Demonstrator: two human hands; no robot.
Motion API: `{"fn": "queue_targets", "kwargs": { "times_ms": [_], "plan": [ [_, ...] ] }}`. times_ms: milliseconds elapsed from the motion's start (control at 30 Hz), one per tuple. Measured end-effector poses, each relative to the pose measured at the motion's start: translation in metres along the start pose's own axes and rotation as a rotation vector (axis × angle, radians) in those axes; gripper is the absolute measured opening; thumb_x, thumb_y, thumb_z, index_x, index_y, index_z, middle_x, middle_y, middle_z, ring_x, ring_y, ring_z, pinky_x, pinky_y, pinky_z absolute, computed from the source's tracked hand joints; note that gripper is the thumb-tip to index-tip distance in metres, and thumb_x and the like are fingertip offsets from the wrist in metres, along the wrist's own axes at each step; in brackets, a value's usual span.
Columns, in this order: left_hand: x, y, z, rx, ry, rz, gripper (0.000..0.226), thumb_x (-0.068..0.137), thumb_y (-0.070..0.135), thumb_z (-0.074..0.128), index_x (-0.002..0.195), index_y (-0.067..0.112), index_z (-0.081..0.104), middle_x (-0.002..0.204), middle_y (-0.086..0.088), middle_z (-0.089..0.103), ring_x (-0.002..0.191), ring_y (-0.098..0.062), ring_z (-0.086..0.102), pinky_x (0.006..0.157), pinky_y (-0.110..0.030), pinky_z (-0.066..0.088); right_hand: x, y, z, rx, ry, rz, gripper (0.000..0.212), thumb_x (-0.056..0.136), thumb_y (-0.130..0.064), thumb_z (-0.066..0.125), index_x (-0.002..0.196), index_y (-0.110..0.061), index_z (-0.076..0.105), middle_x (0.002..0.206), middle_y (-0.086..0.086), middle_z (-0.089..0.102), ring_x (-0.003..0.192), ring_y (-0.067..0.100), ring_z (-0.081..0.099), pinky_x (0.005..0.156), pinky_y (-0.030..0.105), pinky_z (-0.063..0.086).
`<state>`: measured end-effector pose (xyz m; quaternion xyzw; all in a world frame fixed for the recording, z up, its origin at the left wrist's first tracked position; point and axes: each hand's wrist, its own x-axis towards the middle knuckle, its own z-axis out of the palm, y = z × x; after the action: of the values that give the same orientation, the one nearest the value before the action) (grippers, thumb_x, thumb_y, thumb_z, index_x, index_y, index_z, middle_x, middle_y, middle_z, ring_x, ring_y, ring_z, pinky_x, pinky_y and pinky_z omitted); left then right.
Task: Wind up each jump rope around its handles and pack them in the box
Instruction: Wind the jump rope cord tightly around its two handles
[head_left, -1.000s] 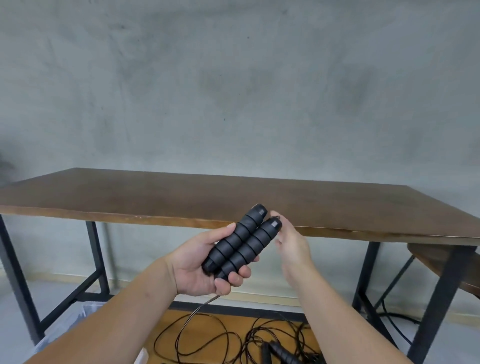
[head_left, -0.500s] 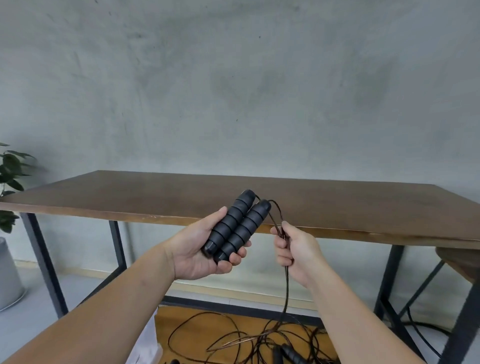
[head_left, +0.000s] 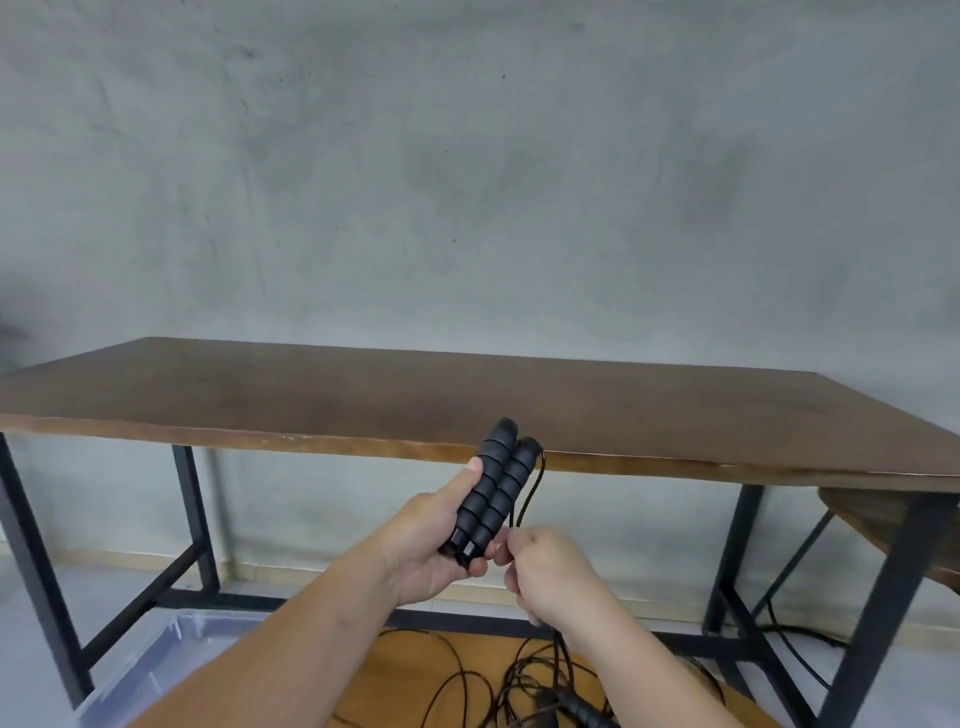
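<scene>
A grey concrete wall (head_left: 467, 182) fills the background behind a long brown wooden table (head_left: 311, 395) on black metal legs. Low at the left, the corner of a clear plastic box (head_left: 150, 670) sits on the floor under the table's near edge. On the wooden floor board (head_left: 415, 675) between the legs, loose black rope (head_left: 467, 680) lies in tangled loops, with another black handle (head_left: 587, 714) among them at the bottom edge. In front of the table's edge, a person's left hand (head_left: 431, 545) grips a pair of ribbed black handles (head_left: 491, 493) side by side, tilted nearly upright, thumb along their left side and fingers curled round the lower ends. A thin black cord (head_left: 532, 483) runs from the top of the right handle down to the right hand (head_left: 550, 577), just beside the left, whose curled fingers close round it; the cord leaves the fist toward the floor.
</scene>
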<state>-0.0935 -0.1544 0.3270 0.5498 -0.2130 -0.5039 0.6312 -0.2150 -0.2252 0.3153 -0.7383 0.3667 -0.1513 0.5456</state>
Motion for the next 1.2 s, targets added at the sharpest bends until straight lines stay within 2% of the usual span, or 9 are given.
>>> {"fn": "queue_targets", "kwargs": {
  "times_ms": [200,267,367,533,667,767,900,1000,1200],
  "plan": [
    [-0.003,-0.003,-0.021,0.056,-0.173,-0.083,0.063,0.086,0.054,0.063,0.124,0.004,0.063,0.091,-0.017,0.065,0.065,-0.023,0.055,0.051,-0.027,0.043,0.0,0.005,0.009,-0.645,-0.067,-0.181,0.03,0.103,-0.015,0.033,0.111,-0.008,0.062,0.105,0.008,0.06,0.095,0.024,0.056,0.092,0.039,0.048],
    [-0.002,-0.006,-0.026,0.058,-0.201,-0.094,0.065,0.085,0.055,0.064,0.126,0.004,0.062,0.09,-0.017,0.064,0.066,-0.023,0.054,0.049,-0.026,0.042,-0.005,0.003,0.013,-0.782,-0.096,-0.192,0.03,0.102,-0.01,0.038,0.123,-0.004,0.059,0.121,0.012,0.06,0.109,0.028,0.057,0.096,0.037,0.047],
    [-0.001,-0.01,-0.03,0.051,-0.2,-0.08,0.061,0.087,0.055,0.063,0.126,0.008,0.063,0.097,-0.016,0.067,0.066,-0.021,0.053,0.048,-0.024,0.04,-0.01,0.001,0.02,-0.848,-0.109,-0.221,0.028,0.103,-0.009,0.038,0.125,-0.005,0.055,0.125,0.013,0.053,0.109,0.026,0.054,0.089,0.032,0.044],
    [0.001,-0.014,-0.032,0.111,-0.085,-0.046,0.057,0.089,0.057,0.06,0.121,0.01,0.063,0.091,-0.012,0.067,0.068,-0.019,0.055,0.066,-0.033,0.054,-0.012,0.011,0.034,-0.761,-0.112,-0.125,0.03,0.104,-0.02,0.033,0.11,-0.007,0.06,0.101,0.008,0.058,0.096,0.024,0.059,0.071,0.029,0.042],
    [0.002,-0.019,-0.039,0.542,-0.033,0.055,0.053,0.092,0.062,0.05,0.119,0.017,0.057,0.096,-0.003,0.065,0.088,-0.017,0.055,0.094,-0.041,0.054,-0.014,0.015,0.031,-0.53,-0.155,-0.005,0.029,0.099,-0.032,0.044,0.094,-0.017,0.068,0.073,0.004,0.056,0.054,0.016,0.055,0.062,0.029,0.045],
    [0.002,-0.02,-0.037,0.828,-0.033,0.123,0.051,0.093,0.063,0.046,0.119,0.02,0.051,0.098,-0.002,0.062,0.093,-0.017,0.058,0.091,-0.039,0.055,-0.016,0.013,0.02,-0.531,-0.162,-0.019,0.027,0.096,-0.036,0.051,0.093,-0.016,0.068,0.062,0.002,0.057,0.047,0.011,0.056,0.066,0.03,0.05],
    [0.006,-0.024,-0.033,1.292,0.053,0.251,0.051,0.093,0.069,0.038,0.114,0.023,0.043,0.087,0.002,0.056,0.079,-0.017,0.057,0.069,-0.031,0.049,-0.019,0.001,0.004,-0.669,-0.177,-0.098,0.029,0.095,-0.036,0.055,0.097,-0.011,0.067,0.059,0.0,0.06,0.047,0.008,0.055,0.068,0.034,0.053],
    [0.006,-0.024,-0.032,1.454,0.127,0.326,0.054,0.093,0.07,0.031,0.117,0.023,0.041,0.092,-0.001,0.06,0.082,-0.021,0.06,0.07,-0.033,0.049,-0.023,-0.017,-0.012,-0.708,-0.154,-0.175,0.025,0.096,-0.034,0.059,0.091,-0.012,0.068,0.057,-0.005,0.055,0.047,0.005,0.053,0.059,0.025,0.046],
    [0.003,-0.017,-0.033,1.596,0.198,0.467,0.059,0.094,0.07,0.026,0.126,0.023,0.041,0.097,0.001,0.06,0.081,-0.018,0.058,0.068,-0.029,0.049,-0.024,-0.041,-0.046,-0.578,-0.258,-0.188,0.028,0.098,-0.035,0.057,0.078,-0.02,0.071,0.059,-0.008,0.048,0.053,0.009,0.044,0.065,0.03,0.051]
  ]
}}
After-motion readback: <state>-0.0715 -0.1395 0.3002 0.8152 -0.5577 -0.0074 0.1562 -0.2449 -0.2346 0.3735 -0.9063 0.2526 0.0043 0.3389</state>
